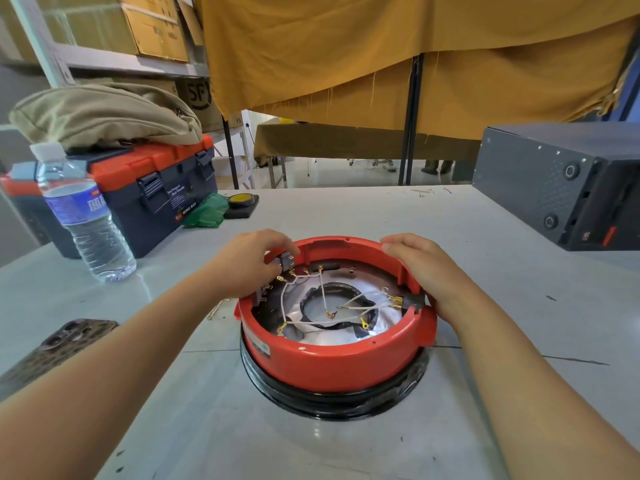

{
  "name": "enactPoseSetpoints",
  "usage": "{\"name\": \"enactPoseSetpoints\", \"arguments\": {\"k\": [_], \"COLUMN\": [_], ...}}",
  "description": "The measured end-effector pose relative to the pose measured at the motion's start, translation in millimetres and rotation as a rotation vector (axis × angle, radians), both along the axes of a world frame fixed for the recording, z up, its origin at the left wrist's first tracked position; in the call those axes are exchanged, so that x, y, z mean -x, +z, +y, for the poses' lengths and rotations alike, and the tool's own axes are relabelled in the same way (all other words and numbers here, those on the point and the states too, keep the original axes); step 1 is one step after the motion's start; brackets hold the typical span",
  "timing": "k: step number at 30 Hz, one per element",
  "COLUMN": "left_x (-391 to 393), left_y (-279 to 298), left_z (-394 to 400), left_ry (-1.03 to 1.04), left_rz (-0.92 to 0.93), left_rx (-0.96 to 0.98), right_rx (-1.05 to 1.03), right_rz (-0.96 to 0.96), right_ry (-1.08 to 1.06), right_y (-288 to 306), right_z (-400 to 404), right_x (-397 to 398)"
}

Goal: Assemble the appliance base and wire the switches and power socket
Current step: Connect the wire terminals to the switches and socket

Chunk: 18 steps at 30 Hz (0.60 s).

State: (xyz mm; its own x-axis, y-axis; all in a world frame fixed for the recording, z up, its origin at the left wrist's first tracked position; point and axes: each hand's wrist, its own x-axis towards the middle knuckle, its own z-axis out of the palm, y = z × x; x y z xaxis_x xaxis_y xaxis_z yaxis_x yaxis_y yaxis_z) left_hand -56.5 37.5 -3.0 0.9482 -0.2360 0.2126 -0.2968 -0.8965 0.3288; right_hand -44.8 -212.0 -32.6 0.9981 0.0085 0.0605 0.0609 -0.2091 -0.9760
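A round red appliance base [332, 365] sits upside down on a black ring in the middle of the white table. Inside it lie white wires [323, 299] with brass terminals, and a black power socket [414, 301] sits in its right wall. My left hand [252, 265] pinches a small grey switch [286, 262] at the base's upper left wall, fingers closed on it. My right hand [426, 268] grips the red rim on the right side, thumb over the top edge.
A water bottle [83, 216] and an orange and navy toolbox [138, 195] with a beige bag on it stand at the left. A phone [59, 348] lies near my left forearm. A dark metal box [561, 185] sits at the right. A yellow tape roll [241, 200] lies behind.
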Motion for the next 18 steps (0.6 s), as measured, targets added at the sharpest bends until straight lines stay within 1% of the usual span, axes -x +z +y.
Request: {"name": "enactPoseSetpoints", "arguments": {"k": [2,5,7,9,12,16,18], "left_x": [-5.2,-10.5,-13.5,-17.3,-22.4,-26.0,-27.5], "left_y": [2.4,5.7,6.9,7.9,9.2,4.5,0.6], "left_z": [-1.0,-5.2,-10.4,-16.1,-20.2,-20.6,-19.8], "left_ry": [-0.032,-0.107,-0.165,-0.218,-0.245,-0.255,-0.204], "left_rz": [0.028,0.105,0.134,0.134,0.138,0.105,0.036], "left_rx": [0.006,0.068,0.062,0.032,0.015,0.051,0.047], "right_rx": [-0.023,-0.064,-0.068,-0.076,-0.094,0.000,0.010], "right_rz": [-0.001,0.016,0.028,0.045,0.075,0.021,0.020], "right_ry": [0.027,0.056,0.097,0.163,0.257,0.223,0.192], "right_y": [0.9,0.7,-1.2,-2.9,-3.6,-5.0,-5.1], "right_z": [-2.7,-5.6,-7.3,-9.0,-9.7,-8.1,-7.1], "right_x": [-1.5,-3.6,-5.2,-6.6,-7.2,-8.9,-9.1]}}
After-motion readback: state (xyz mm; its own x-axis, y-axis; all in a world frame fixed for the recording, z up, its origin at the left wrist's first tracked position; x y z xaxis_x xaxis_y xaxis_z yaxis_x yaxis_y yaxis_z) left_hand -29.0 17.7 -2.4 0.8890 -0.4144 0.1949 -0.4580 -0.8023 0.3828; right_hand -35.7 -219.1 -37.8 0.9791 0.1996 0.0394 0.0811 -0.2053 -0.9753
